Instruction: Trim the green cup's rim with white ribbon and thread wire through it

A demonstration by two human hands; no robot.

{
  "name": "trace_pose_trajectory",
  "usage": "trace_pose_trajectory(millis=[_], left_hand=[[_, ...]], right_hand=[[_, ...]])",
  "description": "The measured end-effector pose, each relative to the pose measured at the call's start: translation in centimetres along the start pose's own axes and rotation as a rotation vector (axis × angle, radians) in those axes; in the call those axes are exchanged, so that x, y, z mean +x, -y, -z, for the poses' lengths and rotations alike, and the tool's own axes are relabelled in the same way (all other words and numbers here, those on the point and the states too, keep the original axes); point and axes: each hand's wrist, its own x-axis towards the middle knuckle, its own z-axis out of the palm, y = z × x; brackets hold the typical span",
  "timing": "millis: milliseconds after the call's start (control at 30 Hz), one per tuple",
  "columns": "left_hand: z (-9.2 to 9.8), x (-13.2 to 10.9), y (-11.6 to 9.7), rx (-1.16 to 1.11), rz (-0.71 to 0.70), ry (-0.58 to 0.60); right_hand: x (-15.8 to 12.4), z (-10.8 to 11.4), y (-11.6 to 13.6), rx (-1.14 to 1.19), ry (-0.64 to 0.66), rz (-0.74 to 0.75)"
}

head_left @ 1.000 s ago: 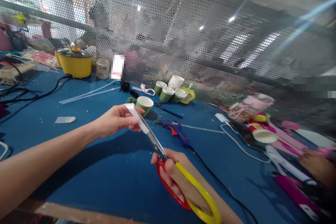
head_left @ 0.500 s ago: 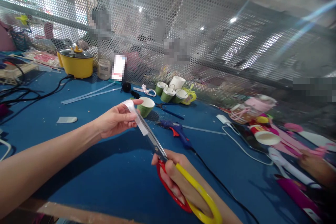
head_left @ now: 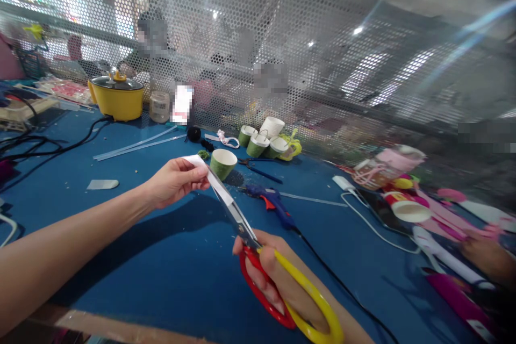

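Note:
My left hand (head_left: 175, 181) pinches a narrow white paper strip (head_left: 215, 183) above the blue table (head_left: 161, 258). My right hand (head_left: 278, 274) grips a pair of scissors (head_left: 282, 285) with one red and one yellow handle loop. The metal blades (head_left: 239, 220) point up and left and meet the lower end of the strip. A green paper cup (head_left: 223, 163) stands just behind the strip.
A blue glue gun (head_left: 272, 201) with a black cable lies right of the blades. More green cups (head_left: 262, 142), a yellow pot (head_left: 116, 98), clear sticks (head_left: 137, 144) and cables sit behind. Pink craft items (head_left: 403, 183) and another person's hand (head_left: 486, 258) are at right. A perforated screen (head_left: 322, 54) bounds the back.
My left hand has turned the strip slightly, lifting its top end leftward; the scissors' handles have spread a little. Both hands stay in nearly the same place.

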Motion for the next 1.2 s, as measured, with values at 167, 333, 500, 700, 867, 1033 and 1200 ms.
trace_pose_trajectory(millis=[167, 333, 500, 700, 867, 1033, 1200], left_hand=[[0.2, 0.1, -0.7, 0.087, -0.021, -0.008], [0.3, 0.1, -1.1, 0.171, -0.010, 0.029], [0.2, -0.1, -0.9, 0.245, 0.009, 0.064], [0.1, -0.3, -1.2, 0.276, 0.007, 0.101], [0.1, -0.3, -1.4, 0.241, 0.016, 0.139], [0.2, -0.2, -0.9, 0.187, -0.002, 0.120], [-0.1, -0.2, -0.5, 0.186, -0.063, 0.067]], right_hand=[[0.0, 0.3, -0.3, 0.001, 0.061, 0.019], [-0.1, 0.3, -0.6, 0.026, 0.084, 0.049], [0.0, 0.4, -0.7, 0.030, 0.084, 0.050], [-0.2, 0.3, -0.5, 0.022, 0.098, 0.063], [-0.3, 0.2, -0.2, 0.021, 0.097, 0.049], [-0.2, 0.1, -0.4, 0.023, 0.070, 0.047], [0.0, 0.3, -0.7, 0.039, 0.072, 0.052]])
